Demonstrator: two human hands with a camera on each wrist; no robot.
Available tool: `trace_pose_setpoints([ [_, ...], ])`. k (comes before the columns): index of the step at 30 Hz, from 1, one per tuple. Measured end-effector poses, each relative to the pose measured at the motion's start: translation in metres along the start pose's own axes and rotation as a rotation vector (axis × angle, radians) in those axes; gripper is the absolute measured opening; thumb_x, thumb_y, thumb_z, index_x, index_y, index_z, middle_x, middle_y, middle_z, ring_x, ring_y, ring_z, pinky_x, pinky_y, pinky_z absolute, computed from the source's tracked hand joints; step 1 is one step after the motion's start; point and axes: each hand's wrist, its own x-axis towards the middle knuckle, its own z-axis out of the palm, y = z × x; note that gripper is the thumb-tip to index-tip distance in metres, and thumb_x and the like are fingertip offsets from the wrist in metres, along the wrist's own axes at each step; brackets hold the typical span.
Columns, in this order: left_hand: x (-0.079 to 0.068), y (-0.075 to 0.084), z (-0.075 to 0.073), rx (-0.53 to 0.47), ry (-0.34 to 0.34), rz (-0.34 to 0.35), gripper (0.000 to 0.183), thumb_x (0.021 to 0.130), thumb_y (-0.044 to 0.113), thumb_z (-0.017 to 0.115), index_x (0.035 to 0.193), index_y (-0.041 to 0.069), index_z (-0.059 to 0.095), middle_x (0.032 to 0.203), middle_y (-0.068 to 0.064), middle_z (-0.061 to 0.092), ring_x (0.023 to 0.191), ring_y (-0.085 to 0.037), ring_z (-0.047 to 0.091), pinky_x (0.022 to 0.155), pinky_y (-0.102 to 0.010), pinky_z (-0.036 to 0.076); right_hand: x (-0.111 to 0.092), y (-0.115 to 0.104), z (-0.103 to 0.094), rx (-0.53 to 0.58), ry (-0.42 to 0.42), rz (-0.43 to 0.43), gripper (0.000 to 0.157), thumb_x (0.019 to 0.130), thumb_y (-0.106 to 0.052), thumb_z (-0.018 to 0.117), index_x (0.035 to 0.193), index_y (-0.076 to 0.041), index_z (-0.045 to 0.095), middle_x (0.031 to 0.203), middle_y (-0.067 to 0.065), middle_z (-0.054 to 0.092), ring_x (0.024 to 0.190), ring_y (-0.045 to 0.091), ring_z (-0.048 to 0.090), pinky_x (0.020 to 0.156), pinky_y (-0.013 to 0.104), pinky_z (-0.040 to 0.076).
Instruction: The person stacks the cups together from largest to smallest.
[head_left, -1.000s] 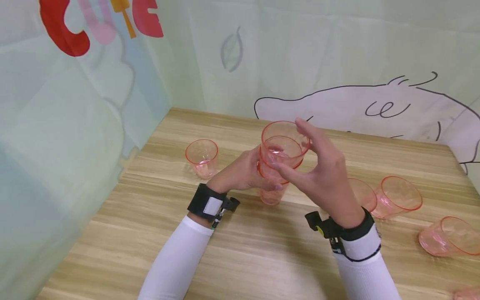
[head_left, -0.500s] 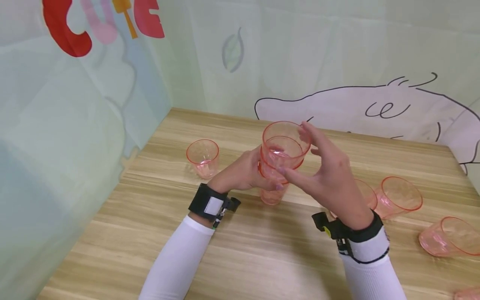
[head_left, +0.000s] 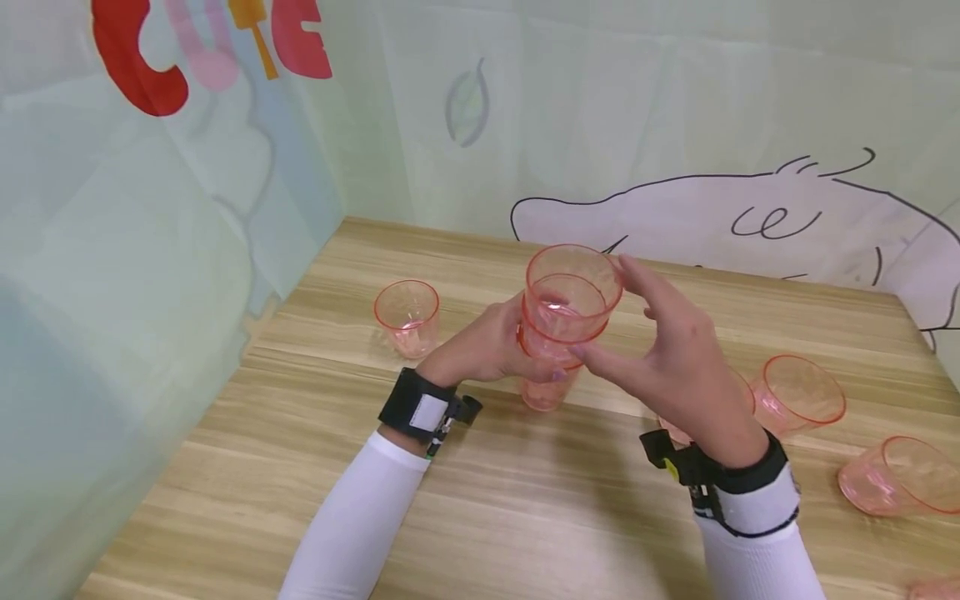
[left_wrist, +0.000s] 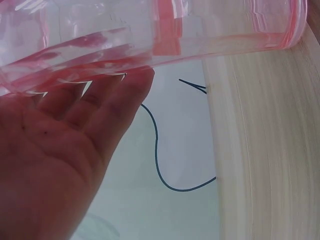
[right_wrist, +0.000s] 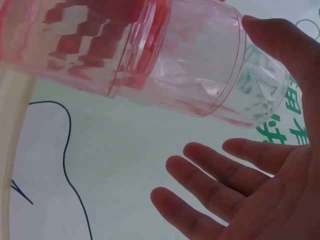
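Observation:
Clear pink plastic cups, nested in an upright stack (head_left: 557,329), are gripped by my left hand (head_left: 495,346), its thumb across the front and fingers behind. In the left wrist view those fingers (left_wrist: 112,102) bend against the cups' wall. The topmost cup (head_left: 573,260) rises above the others with its rim upward. Beside it, my right hand (head_left: 678,362) has its fingers spread. The right wrist view shows the right thumb (right_wrist: 272,37) right at the upper part of the stack, while the other fingers (right_wrist: 202,177) stand apart from it.
One pink cup (head_left: 407,321) stands left of the left hand on the wooden table (head_left: 480,500). More cups are at the right: one (head_left: 801,392) beside a cup partly behind the right hand, another (head_left: 892,479) nearer the edge. A printed cloth (head_left: 637,100) hangs behind.
My right hand has drawn back to the right, its fingers moving away from the top cup. The left hand and the stack have hardly moved.

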Motion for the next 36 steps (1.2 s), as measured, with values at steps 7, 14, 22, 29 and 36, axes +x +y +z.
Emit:
trace_pose_setpoints([
  [7, 0.0, -0.001, 0.001, 0.009, 0.006, 0.01, 0.078, 0.072, 0.026, 0.092, 0.135, 0.015, 0.047, 0.112, 0.003, 0.068, 0.098, -0.015, 0.064, 0.092, -0.034, 0.052, -0.008, 0.006, -0.006, -0.041, 0.005, 0.057, 0.089, 0.069, -0.019, 0.093, 0.146, -0.007, 0.051, 0.141, 0.009, 0.058, 0.125, 0.029, 0.056, 0.092, 0.051, 0.047],
  [14, -0.001, 0.0, 0.001, 0.042, 0.013, -0.008, 0.082, 0.072, 0.028, 0.092, 0.137, 0.015, 0.046, 0.117, 0.004, 0.066, 0.102, -0.013, 0.064, 0.093, -0.033, 0.052, -0.009, 0.005, -0.01, -0.038, -0.007, 0.035, 0.08, 0.071, -0.021, 0.093, 0.141, -0.006, 0.057, 0.138, 0.007, 0.06, 0.129, 0.027, 0.054, 0.105, 0.047, 0.044],
  [22, 0.0, 0.0, 0.0, 0.029, 0.005, -0.001, 0.083, 0.071, 0.028, 0.093, 0.138, 0.014, 0.046, 0.118, 0.003, 0.066, 0.104, -0.013, 0.064, 0.094, -0.033, 0.052, -0.011, 0.004, -0.013, -0.068, -0.066, 0.12, 0.071, 0.074, -0.031, 0.091, 0.135, -0.009, 0.063, 0.142, 0.012, 0.055, 0.133, 0.034, 0.05, 0.104, 0.061, 0.041],
  [29, 0.0, 0.001, 0.0, 0.064, 0.021, -0.002, 0.082, 0.071, 0.028, 0.093, 0.137, 0.015, 0.047, 0.118, 0.003, 0.067, 0.105, -0.012, 0.064, 0.095, -0.032, 0.051, -0.013, 0.006, -0.013, -0.105, -0.097, 0.145, 0.073, 0.073, -0.031, 0.091, 0.135, -0.005, 0.062, 0.144, 0.017, 0.052, 0.132, 0.041, 0.049, 0.103, 0.064, 0.039],
  [36, 0.0, 0.001, 0.001, 0.056, 0.018, -0.02, 0.08, 0.071, 0.026, 0.093, 0.137, 0.014, 0.048, 0.117, 0.002, 0.067, 0.104, -0.012, 0.064, 0.094, -0.032, 0.052, -0.016, 0.007, -0.014, -0.156, -0.152, 0.187, 0.075, 0.074, -0.036, 0.09, 0.137, -0.006, 0.061, 0.146, 0.02, 0.05, 0.133, 0.044, 0.046, 0.105, 0.065, 0.037],
])
